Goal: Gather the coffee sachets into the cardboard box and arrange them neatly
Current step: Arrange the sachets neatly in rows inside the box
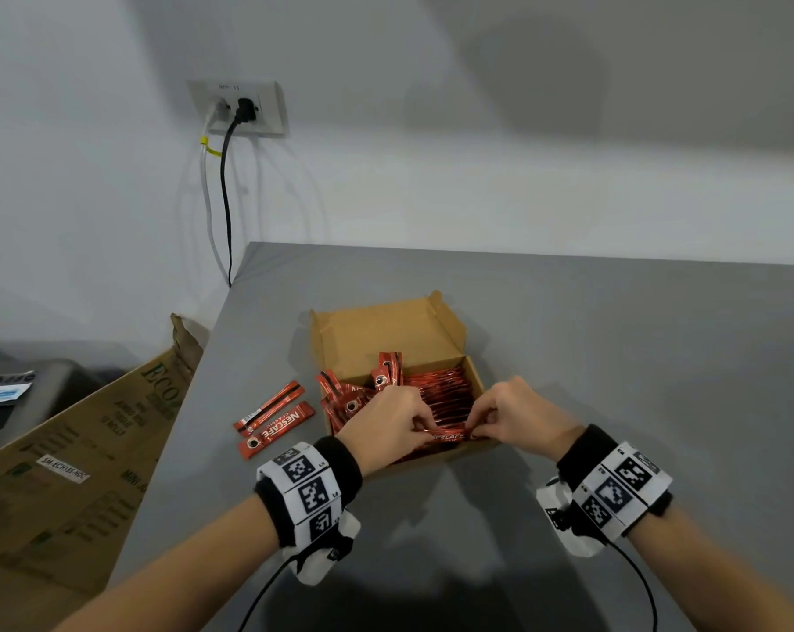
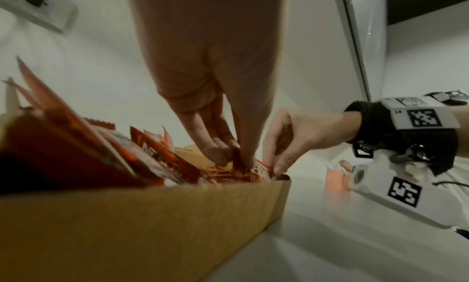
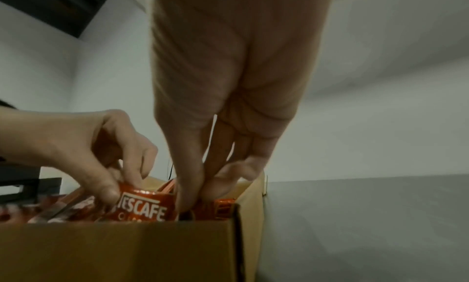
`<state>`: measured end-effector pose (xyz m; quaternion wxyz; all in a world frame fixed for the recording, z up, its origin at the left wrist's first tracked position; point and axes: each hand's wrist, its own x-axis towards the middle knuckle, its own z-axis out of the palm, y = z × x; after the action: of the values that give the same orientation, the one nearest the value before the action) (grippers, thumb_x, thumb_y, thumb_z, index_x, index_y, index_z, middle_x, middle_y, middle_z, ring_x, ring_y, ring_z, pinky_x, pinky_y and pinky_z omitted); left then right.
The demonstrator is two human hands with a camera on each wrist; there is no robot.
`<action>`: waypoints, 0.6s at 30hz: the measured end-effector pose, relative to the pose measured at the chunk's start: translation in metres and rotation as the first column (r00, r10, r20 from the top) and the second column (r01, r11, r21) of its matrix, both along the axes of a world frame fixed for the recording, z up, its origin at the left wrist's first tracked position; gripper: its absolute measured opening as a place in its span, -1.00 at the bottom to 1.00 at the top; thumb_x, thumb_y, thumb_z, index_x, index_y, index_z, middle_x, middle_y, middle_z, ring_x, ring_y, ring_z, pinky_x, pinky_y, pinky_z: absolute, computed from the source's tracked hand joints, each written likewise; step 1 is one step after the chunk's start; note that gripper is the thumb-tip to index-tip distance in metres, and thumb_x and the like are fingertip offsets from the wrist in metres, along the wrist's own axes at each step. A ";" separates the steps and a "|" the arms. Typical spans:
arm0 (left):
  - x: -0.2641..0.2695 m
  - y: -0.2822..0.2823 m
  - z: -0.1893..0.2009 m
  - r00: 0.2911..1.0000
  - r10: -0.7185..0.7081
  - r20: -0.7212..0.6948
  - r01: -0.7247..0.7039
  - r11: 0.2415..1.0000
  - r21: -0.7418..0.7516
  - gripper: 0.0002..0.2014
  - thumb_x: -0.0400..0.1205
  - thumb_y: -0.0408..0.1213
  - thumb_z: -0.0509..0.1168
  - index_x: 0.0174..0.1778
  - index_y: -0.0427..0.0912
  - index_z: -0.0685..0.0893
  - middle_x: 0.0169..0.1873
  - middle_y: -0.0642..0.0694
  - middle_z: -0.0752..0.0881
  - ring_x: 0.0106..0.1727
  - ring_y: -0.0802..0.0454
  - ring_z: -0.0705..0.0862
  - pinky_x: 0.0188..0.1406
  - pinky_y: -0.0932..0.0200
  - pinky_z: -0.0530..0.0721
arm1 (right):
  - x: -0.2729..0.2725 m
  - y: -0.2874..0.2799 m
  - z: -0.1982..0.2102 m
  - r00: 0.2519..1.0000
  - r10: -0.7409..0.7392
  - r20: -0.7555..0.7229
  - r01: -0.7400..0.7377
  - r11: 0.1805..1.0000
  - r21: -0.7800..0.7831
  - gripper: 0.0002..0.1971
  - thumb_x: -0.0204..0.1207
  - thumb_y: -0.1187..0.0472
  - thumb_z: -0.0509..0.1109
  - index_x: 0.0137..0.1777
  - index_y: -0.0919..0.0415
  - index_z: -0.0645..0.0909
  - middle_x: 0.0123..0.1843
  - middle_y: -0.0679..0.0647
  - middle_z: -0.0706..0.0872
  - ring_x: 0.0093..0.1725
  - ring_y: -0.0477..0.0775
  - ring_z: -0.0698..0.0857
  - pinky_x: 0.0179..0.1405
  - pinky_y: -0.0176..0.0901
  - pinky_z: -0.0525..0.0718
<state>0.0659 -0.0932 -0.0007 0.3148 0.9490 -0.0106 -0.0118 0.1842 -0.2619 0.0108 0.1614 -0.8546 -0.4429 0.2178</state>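
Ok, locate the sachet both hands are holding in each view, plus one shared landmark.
Head: held sachet at the box's near edge, centre, between both hands.
Left wrist: crumpled at centre, under the fingertips.
Right wrist: lower centre-left, its lettering facing the camera.
Landmark: cardboard box.

A grey table (image 1: 614, 358) carries an open cardboard box (image 1: 431, 333) at centre; two red Nescafé sachets (image 1: 276, 419) lie at its nine o'clock

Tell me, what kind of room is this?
Probably an office pantry or storeroom, though I can't be sure: a plain grey table, a wall socket with plugs in it, and a big cardboard carton leaning beside the table.
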 end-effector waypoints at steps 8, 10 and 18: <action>0.005 -0.008 -0.012 0.998 0.001 -0.065 0.000 1.000 0.010 -0.86 0.49 -0.33 0.43 -0.07 -0.24 0.76 -0.16 -0.10 0.77 -0.17 0.13 0.70 -0.13 0.28 0.68 | -0.008 0.010 0.002 0.963 0.085 0.257 -0.020 0.969 -0.244 -0.84 0.43 0.25 0.37 -0.09 0.05 0.75 0.00 0.00 0.77 0.05 0.08 0.68 -0.03 -0.14 0.56; 0.005 -0.005 -0.011 0.997 0.012 -0.080 -0.012 1.000 -0.006 -0.89 0.47 -0.31 0.45 -0.12 -0.23 0.76 -0.21 -0.09 0.77 -0.20 0.13 0.71 -0.15 0.25 0.70 | -0.008 0.012 0.002 0.961 0.077 0.267 -0.003 0.964 -0.264 -0.85 0.43 0.27 0.36 -0.11 0.06 0.73 0.00 0.03 0.76 0.05 0.12 0.68 -0.05 -0.13 0.56; 0.007 -0.005 -0.012 0.995 -0.048 -0.090 0.055 0.995 0.078 -0.88 0.51 -0.45 0.32 -0.11 -0.28 0.75 -0.18 -0.14 0.77 -0.15 0.02 0.72 -0.13 0.21 0.68 | -0.010 0.015 0.002 0.957 0.101 0.272 -0.023 0.961 -0.275 -0.86 0.43 0.28 0.35 -0.08 0.10 0.69 0.01 0.04 0.74 0.05 0.12 0.67 -0.16 -0.20 0.43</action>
<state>0.0730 -0.0986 -0.0127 0.2761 0.9589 -0.0206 -0.0620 0.1744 -0.2468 0.0124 -0.0282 -0.8765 -0.4545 0.1561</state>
